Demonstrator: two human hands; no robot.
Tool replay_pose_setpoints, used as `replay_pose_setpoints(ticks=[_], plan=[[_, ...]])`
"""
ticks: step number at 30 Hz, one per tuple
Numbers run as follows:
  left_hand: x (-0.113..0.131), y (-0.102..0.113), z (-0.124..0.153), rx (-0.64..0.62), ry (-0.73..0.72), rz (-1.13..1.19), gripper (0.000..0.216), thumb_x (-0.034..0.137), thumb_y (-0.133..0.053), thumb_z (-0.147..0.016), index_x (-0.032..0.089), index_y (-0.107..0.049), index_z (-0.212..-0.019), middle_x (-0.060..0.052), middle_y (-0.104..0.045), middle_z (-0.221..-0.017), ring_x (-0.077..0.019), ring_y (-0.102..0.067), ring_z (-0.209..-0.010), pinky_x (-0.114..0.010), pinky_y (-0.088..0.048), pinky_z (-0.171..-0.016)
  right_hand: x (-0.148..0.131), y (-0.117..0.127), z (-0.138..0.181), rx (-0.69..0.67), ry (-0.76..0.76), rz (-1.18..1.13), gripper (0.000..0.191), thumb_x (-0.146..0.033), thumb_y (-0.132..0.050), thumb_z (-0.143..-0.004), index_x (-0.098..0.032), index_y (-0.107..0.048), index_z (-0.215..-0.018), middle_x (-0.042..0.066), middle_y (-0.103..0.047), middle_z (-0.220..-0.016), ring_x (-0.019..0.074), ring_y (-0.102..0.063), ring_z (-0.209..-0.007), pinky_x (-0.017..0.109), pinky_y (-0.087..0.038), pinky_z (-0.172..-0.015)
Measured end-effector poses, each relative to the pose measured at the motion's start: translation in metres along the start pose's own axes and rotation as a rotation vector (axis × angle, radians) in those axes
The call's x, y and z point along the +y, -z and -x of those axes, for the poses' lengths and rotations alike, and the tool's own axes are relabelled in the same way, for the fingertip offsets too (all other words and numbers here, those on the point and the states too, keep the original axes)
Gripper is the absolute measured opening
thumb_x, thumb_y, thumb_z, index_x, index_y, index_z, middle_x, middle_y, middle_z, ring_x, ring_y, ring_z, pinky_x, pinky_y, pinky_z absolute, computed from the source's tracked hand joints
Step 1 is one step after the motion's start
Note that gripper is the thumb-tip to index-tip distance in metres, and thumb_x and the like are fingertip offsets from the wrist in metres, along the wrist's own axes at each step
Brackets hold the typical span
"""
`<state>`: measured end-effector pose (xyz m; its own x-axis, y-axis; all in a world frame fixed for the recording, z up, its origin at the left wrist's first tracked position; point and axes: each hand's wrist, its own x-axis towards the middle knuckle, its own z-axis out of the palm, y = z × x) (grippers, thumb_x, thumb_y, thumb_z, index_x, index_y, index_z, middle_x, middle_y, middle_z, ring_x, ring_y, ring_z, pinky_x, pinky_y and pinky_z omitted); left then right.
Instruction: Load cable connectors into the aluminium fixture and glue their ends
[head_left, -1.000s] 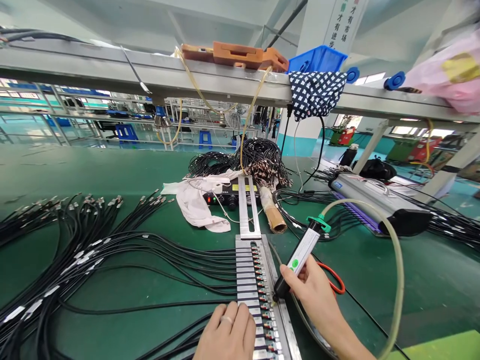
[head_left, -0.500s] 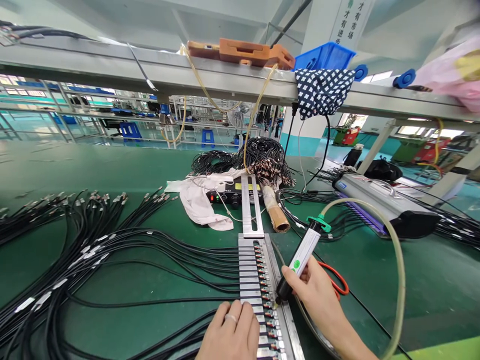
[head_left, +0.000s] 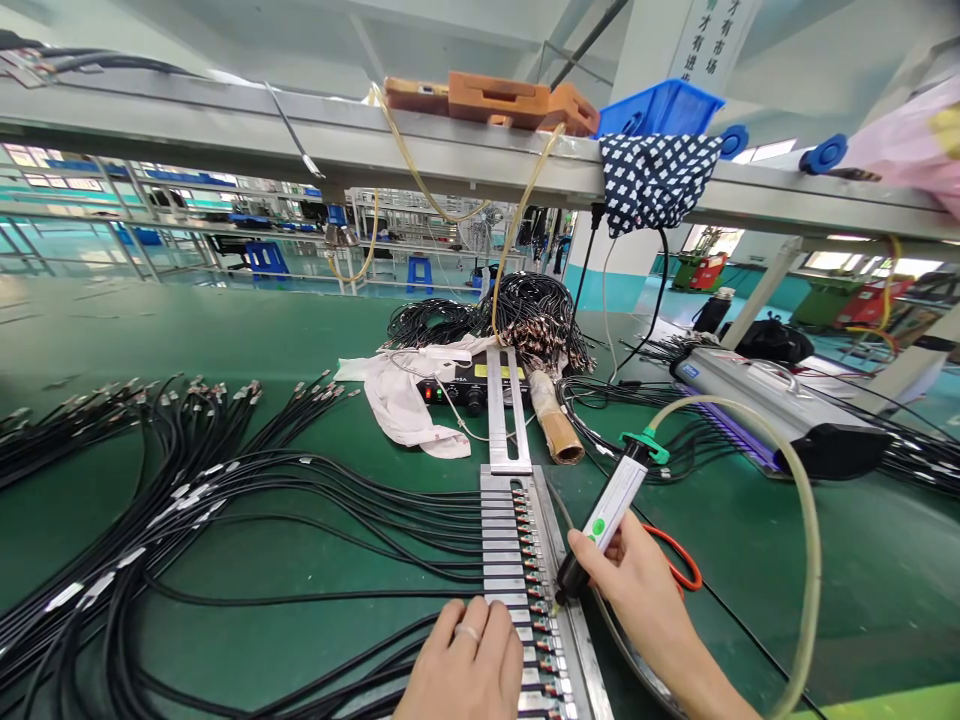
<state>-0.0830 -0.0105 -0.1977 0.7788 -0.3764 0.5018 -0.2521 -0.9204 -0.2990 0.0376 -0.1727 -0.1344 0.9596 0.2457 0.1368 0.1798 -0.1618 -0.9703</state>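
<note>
Green worktop (head_left: 885, 590) spreads beneath a pale metal shelf beam (head_left: 247, 130), with a blue stool (head_left: 266, 258) on the floor beyond. A slotted metal fixture (head_left: 581, 660) lies on it in front of the person, and black cables (head_left: 247, 470) run in from the left. The right hand (head_left: 649, 590) grips a tilted syringe (head_left: 611, 500), its tip low beside the row of cable ends; a yellowish hose (head_left: 814, 560) arches from its top. The left hand (head_left: 466, 665) rests over the fixture, fingers bent; whether it pinches anything cannot be told
</note>
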Motion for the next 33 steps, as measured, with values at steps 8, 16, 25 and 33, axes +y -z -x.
replay_pose_setpoints(ticks=[8,16,25,33], plan=[[0.0,0.002,-0.001,0.012,0.002,-0.001,0.021,0.017,-0.039,-0.094,0.015,-0.06,-0.1,-0.008,-0.062,-0.096,-0.0219,-0.053,-0.094,-0.034,-0.038,-0.086,-0.002,0.0,0.0,0.024,0.001,0.006,0.03,-0.047,-0.066,-0.073,-0.022,-0.049,-0.076,-0.003,-0.053,-0.062,0.0156,-0.048,-0.053,0.025,-0.036,-0.044],[0.002,-0.007,0.001,-0.044,0.012,-0.007,0.02,0.02,-0.042,-0.094,0.015,-0.06,-0.1,-0.009,-0.062,-0.096,-0.0222,-0.053,-0.093,-0.035,-0.039,-0.086,-0.004,0.0,0.001,0.074,-0.001,-0.024,0.034,-0.051,-0.067,-0.072,-0.023,-0.049,-0.074,-0.003,-0.052,-0.061,0.0156,-0.047,-0.052,0.025,-0.038,-0.044],[0.003,-0.012,-0.001,0.04,0.088,0.07,0.018,0.017,-0.041,-0.091,0.016,-0.059,-0.092,-0.007,-0.061,-0.089,-0.0225,-0.052,-0.089,-0.036,-0.041,-0.083,-0.007,0.007,0.002,-0.003,-0.011,-0.018,0.031,-0.047,-0.066,-0.073,-0.022,-0.048,-0.073,-0.006,-0.047,-0.059,0.0126,-0.041,-0.048,0.024,-0.033,-0.042],[0.003,-0.011,-0.002,-0.018,0.073,0.045,0.012,0.019,-0.045,-0.09,0.017,-0.056,-0.094,-0.006,-0.06,-0.092,-0.0222,-0.05,-0.087,-0.036,-0.037,-0.083,-0.003,0.002,0.003,-0.069,0.014,-0.028,0.026,-0.041,-0.065,-0.076,-0.022,-0.047,-0.076,-0.005,-0.05,-0.062,0.0141,-0.046,-0.052,0.024,-0.032,-0.044]])
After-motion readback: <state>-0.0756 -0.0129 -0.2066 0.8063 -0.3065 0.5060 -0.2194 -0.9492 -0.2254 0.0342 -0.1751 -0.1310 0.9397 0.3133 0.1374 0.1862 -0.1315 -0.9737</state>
